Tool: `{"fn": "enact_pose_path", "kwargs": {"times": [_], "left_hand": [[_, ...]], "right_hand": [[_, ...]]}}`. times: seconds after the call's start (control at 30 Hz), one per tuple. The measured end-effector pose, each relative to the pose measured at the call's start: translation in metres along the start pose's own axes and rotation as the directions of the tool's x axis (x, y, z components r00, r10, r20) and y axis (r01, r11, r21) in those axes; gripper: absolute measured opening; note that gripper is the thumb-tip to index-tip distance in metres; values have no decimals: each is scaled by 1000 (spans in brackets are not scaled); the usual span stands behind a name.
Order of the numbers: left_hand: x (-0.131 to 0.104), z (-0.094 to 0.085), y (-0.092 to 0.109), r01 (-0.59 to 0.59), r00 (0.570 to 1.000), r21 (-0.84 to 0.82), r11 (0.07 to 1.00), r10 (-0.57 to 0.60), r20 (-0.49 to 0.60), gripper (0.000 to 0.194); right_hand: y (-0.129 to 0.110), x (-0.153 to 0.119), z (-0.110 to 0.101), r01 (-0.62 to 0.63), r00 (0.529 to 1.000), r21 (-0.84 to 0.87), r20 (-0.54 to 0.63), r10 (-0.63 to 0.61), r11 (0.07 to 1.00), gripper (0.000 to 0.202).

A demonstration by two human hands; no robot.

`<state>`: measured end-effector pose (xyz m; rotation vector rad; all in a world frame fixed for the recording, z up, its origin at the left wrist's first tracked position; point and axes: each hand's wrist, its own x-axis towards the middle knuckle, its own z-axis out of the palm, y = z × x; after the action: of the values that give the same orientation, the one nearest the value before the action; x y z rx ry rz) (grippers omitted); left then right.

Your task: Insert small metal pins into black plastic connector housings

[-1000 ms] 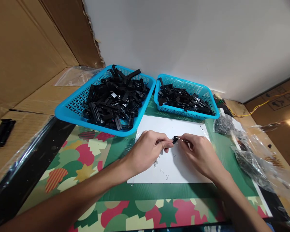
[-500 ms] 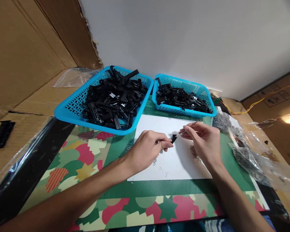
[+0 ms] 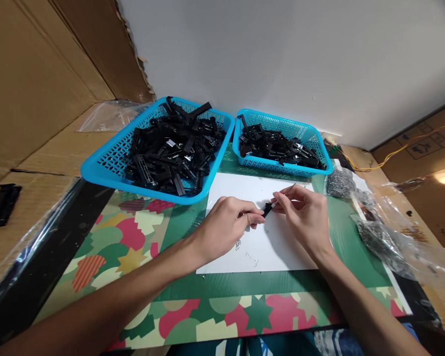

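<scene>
Between the thumb and fingers of my left hand [image 3: 232, 222] is a small black plastic part [image 3: 267, 208], pinched above the white sheet [image 3: 278, 252]. My right hand [image 3: 306, 215] is closed on thin metal tweezers [image 3: 276, 201], mostly covered by the fingers. Their tip is at the far end of the black part; whether a tiny piece sits in the tip I cannot make out. Tiny silvery pieces [image 3: 238, 244] lie on the sheet just below my left hand, with a few thin wire-like bits [image 3: 255, 263] farther down.
Behind my hands stand a large blue basket [image 3: 159, 194] and a smaller blue basket [image 3: 282, 167], both heaped with black plastic parts. Clear bags of small metal pieces [image 3: 378, 242] lie at the right. Another black part [image 3: 3, 205] rests on cardboard at far left.
My right hand has moved left, bringing the tweezers from a small gap away to the black part. My left hand keeps its pinch, nearly still.
</scene>
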<state>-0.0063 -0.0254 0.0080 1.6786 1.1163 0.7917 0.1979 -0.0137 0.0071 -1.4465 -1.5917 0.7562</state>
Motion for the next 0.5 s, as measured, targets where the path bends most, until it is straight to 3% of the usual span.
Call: {"fn": "enact_pose_path", "kwargs": {"times": [0.13,0.3,0.4,0.5], "left_hand": [[2,-2,-1,9,1000,7,1000,-9,8,23],[2,-7,2,-6,1000,-2,1000,6,18,25],[1,-10,9,-68,998,-117,991,69,4,25],[-2,-12,18,-109,994,-246,963,113,4,29]], "right_hand": [[-1,0,4,10,1000,-47,-11,-10,999,23],[-1,-1,1,35,999,41,13,-36,999,24],[-4,-6,-9,280,959,-104,-12,-283,954,34],[-10,-14,-17,562,827,-309,211,-520,768,31]]}}
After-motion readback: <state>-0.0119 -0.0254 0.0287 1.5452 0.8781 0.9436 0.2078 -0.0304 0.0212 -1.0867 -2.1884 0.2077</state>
